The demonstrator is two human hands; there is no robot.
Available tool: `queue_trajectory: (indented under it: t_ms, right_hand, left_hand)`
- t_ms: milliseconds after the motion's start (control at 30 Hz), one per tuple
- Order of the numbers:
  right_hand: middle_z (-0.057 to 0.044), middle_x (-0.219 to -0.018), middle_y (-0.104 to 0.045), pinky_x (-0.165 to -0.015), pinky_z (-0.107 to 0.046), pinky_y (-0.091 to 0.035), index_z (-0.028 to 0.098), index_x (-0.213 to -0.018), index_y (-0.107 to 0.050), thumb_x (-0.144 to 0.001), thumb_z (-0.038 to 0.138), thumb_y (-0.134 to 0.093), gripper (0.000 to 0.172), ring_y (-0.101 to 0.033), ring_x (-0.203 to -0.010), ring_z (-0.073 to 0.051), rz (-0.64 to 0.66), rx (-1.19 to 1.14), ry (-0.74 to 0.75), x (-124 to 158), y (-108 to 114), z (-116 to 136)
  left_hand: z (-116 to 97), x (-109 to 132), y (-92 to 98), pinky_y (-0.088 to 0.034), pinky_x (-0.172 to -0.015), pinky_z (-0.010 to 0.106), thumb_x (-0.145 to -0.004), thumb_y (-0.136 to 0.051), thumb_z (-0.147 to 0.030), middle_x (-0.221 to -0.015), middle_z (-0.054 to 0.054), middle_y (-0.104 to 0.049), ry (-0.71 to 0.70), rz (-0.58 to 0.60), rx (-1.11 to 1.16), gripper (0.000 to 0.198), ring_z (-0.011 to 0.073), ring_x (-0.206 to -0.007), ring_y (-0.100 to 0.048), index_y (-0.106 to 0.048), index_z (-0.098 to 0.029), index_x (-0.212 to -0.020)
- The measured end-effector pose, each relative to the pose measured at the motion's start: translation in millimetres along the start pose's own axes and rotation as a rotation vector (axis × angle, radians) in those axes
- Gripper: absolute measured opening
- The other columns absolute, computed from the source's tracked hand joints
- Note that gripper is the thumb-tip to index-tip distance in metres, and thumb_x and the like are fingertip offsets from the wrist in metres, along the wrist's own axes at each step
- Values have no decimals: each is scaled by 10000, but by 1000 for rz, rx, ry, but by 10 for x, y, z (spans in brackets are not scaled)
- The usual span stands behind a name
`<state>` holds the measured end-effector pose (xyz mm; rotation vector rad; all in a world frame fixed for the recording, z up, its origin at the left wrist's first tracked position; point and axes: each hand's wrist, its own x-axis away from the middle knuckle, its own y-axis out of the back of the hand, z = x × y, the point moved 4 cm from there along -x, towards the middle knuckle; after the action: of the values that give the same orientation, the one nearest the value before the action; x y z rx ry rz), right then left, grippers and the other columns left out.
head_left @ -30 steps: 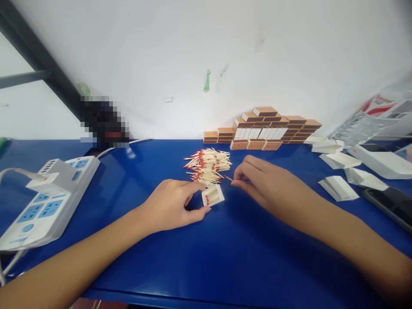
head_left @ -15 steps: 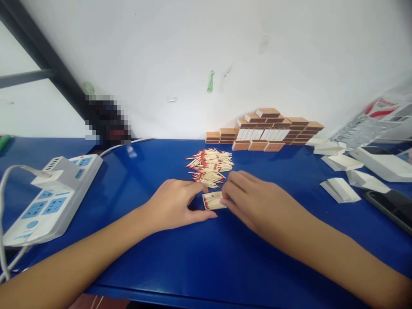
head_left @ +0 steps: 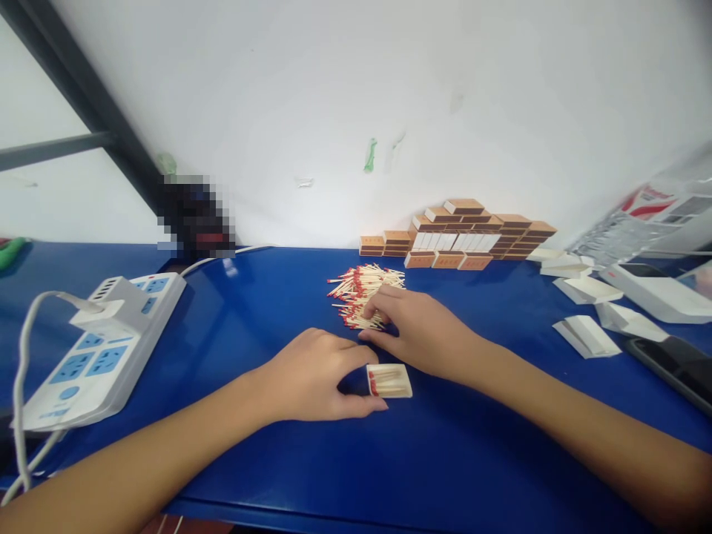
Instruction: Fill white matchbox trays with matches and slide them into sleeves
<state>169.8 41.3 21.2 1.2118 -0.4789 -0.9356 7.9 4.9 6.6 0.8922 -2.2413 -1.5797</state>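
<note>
A small white matchbox tray [head_left: 407, 378] lies on the blue table with several red-tipped matches [head_left: 389, 384] in it. My left hand [head_left: 317, 374] holds its left end, thumb along the near side and index finger at the far side. Just beyond the tray is a loose pile of red-tipped matches [head_left: 356, 285]. Over the near right part of that pile reaches my right hand [head_left: 414, 319], its thumb and curled fingers apart. No match shows clearly between them.
Stacked matchboxes [head_left: 445, 261] stand against the wall. Folded white papers [head_left: 587, 336], a dark phone [head_left: 670, 363], a white box [head_left: 656, 293] and a plastic-wrapped pack [head_left: 639, 230] lie at right. A white power strip [head_left: 122, 371] with a cable sits at left.
My right hand has left the tray and moved over the match pile, its fingers spreading. The tray has come nearer and slightly right, my left hand still around it. The view has shifted slightly.
</note>
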Motion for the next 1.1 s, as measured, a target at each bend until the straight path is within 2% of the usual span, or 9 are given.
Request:
queue_trajectory:
  t_ms: [167, 267, 367, 633, 900, 1100]
  right_hand:
    - [-54, -958, -677, -672, -285, -392, 190, -900, -622, -992, 262, -614, 117, -611, -822, -179, 57, 51, -25, -117, -85, 67]
    - [-68, -941, -678, -634, -295, -374, 175, -911, -617, -1007, 269, -595, 136, -615, -772, -185, 94, 168, -40, -70, -57, 58]
    - [-72, -900, -667, -587, -306, -348, 170, -895, -600, -1013, 283, -579, 164, -610, -715, -191, 115, 255, -39, 40, -3, -16]
    - [-55, -909, -654, -611, -283, -408, 193, -917, -598, -1034, 327, -535, 188, -605, -731, -174, 100, 75, -31, 233, 33, -241]
    - [-65, -918, -656, -650, -298, -441, 188, -898, -593, -1050, 326, -506, 223, -626, -744, -187, 120, 111, -84, 269, 31, -406]
    - [-61, -902, -653, -625, -296, -427, 194, -893, -585, -1048, 316, -490, 219, -621, -716, -183, 77, 111, -26, 303, 23, -500]
  left_hand:
    - [6, 17, -14, -443, -625, 297, -912, -677, -533, -831, 1, -746, -33, -16, -59, 351, 186, -716, -699, -723, -209, -1039]
    - [34, 15, -1, -454, -645, 295, -926, -660, -522, -831, 8, -750, -7, -22, -82, 338, 199, -749, -718, -720, -213, -1048]
    - [70, 3, 32, -443, -619, 280, -923, -664, -508, -801, 11, -738, 46, -50, -86, 329, 183, -702, -699, -723, -205, -1038]
    - [117, -22, 82, -372, -541, 240, -892, -708, -463, -637, -47, -622, 102, -128, -49, 297, 121, -549, -579, -727, -230, -1074]
    - [137, -38, 69, -364, -544, 237, -895, -701, -489, -614, -47, -598, 119, -158, -61, 336, 113, -536, -553, -744, -220, -1091]
    - [155, -36, 59, -348, -540, 239, -906, -687, -499, -593, -59, -564, 117, -173, -76, 337, 106, -525, -532, -737, -225, -1096]
